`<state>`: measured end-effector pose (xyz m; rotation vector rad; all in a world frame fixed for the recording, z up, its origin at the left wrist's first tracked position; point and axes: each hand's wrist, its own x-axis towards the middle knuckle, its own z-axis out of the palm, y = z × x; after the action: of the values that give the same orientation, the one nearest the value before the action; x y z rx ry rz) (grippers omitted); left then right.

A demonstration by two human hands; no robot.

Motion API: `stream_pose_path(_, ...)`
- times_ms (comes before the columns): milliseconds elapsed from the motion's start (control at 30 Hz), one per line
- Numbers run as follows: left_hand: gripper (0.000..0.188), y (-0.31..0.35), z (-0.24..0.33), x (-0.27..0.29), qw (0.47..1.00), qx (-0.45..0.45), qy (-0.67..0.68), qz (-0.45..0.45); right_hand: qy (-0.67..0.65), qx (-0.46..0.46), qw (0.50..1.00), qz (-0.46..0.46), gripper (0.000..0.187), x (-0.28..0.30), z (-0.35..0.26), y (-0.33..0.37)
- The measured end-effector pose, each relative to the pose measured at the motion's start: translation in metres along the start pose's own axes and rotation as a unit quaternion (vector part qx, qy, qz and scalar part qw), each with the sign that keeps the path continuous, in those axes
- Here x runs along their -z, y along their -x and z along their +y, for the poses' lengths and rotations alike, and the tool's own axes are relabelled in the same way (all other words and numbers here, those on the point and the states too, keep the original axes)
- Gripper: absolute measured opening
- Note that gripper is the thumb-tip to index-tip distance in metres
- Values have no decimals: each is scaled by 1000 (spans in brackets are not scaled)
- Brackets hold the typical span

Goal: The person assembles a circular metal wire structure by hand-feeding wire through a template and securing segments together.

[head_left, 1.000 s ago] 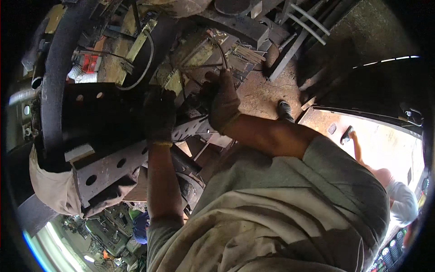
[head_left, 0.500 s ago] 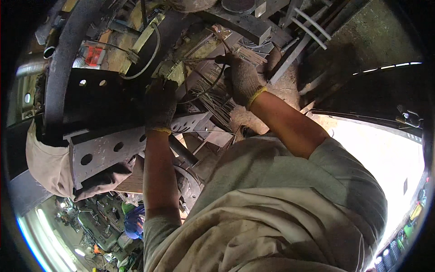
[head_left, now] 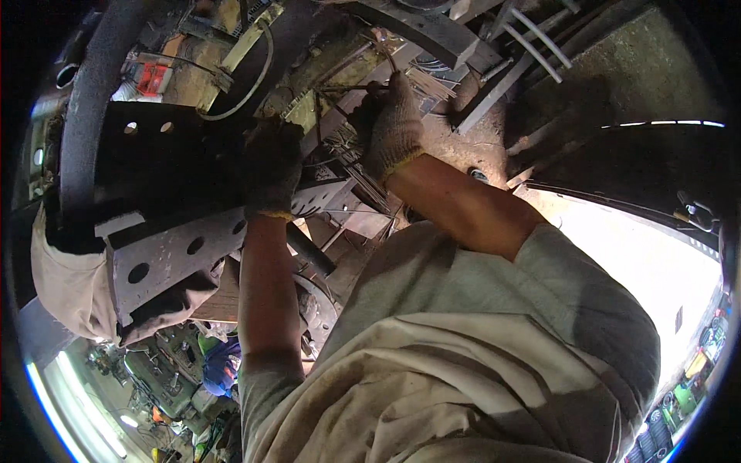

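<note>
My left hand (head_left: pixel 272 166), in a knitted work glove with a yellow cuff, is closed beside a greenish-yellow metal piece (head_left: pixel 305 112). Deep shadow hides what its fingers hold. Below its wrist runs a grey steel bar with round holes (head_left: pixel 174 253). My right hand (head_left: pixel 394 131), gloved the same way, is closed around a thin dark rod (head_left: pixel 343 88) that reaches left toward the yellowish piece. Another thin, bent length (head_left: pixel 388 58) rises above this hand. Several loose thin rods (head_left: pixel 369 181) lie in a bundle below and left of it.
A black plate with holes (head_left: pixel 170 154) stands at the left, near a draped cloth (head_left: pixel 73 285). A cable (head_left: pixel 258 96) loops above my left hand. Pale parallel bars (head_left: pixel 536 46) jut out at the upper right. A person in blue (head_left: pixel 221 366) is at the lower left, beyond machinery (head_left: pixel 158 378).
My right hand has shifted left and slightly up, its forearm swinging left. The dark cable-like loops beside it look different. My left hand stays near the same metal piece; the view has shifted slightly.
</note>
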<state>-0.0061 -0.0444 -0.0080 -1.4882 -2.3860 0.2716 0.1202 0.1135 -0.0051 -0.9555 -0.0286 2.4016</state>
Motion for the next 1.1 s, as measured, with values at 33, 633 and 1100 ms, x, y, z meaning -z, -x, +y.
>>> stream_pose_path(33,25,3,0,-1,1000,7,-2,-9,17,-26,1000,2,42,2,-5,4)
stream_pose_path(633,34,-14,39,45,985,134,99,50,217,12,975,-40,49,11,-29,-38)
stream_pose_path(1100,44,-30,92,84,931,-24,356,-80,168,-92,975,-109,53,17,-43,-31)
